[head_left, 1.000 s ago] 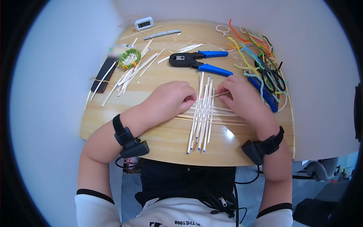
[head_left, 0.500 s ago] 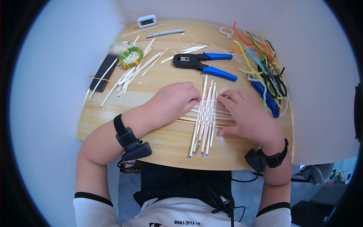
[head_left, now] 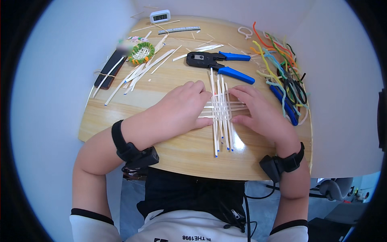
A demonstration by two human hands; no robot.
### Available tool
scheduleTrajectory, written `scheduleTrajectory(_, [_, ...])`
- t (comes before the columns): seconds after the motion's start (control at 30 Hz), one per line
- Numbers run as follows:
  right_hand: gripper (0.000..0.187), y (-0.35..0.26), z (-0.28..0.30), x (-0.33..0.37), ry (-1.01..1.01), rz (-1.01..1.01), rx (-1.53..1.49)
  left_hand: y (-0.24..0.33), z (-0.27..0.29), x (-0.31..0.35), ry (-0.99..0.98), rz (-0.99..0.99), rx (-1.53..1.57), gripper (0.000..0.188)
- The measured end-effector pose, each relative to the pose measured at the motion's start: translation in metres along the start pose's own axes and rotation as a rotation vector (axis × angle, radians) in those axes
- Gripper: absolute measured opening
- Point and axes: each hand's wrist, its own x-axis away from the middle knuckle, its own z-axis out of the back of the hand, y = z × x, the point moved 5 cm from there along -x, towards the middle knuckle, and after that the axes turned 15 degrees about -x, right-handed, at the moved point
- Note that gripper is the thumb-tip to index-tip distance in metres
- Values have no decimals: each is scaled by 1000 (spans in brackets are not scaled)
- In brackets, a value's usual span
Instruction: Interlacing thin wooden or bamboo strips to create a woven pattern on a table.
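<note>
Pale flat strips with some blue tips cross over and under each other in a loose woven lattice (head_left: 221,107) on the table. My left hand (head_left: 183,105) grips its left side, the curled forefinger at the upper part and the thumb stretched along the lower part. On the other side my right hand (head_left: 260,109) holds the right edge, forefinger above and thumb below. Both hands cover the ends of the crosswise strips. Just beyond the lattice lies a crimping tool (head_left: 203,59) with blue handles, its lower handle close to the strip tips.
Loose strips (head_left: 147,71), a small round woven basket (head_left: 142,53) with a green and orange rim, and a dark case (head_left: 111,71) lie at the left. A ruler (head_left: 179,30) and digital clock (head_left: 160,16) sit behind. Colourful fuzzy stems (head_left: 271,60) and black-handled scissors (head_left: 296,89) crowd the right.
The lattice has turned a little, its near ends swinging right and its far ends left. My left thumb now reaches its side. My right thumb has moved up against it.
</note>
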Motion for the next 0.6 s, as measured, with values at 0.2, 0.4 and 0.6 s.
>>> scheduleTrajectory(0.2, [65, -7, -2, -2, -31, -33, 28, -7, -5, 1, 42, 7, 38, 56])
scheduleTrajectory(0.4, [63, -7, -2, -4, -32, -41, 31, -6, -8, 6, 100, 8, 36, 53])
scheduleTrajectory(0.6, [66, -9, -1, -4, -30, -58, 46, -9, -7, 7, 161, -9, 54, 53])
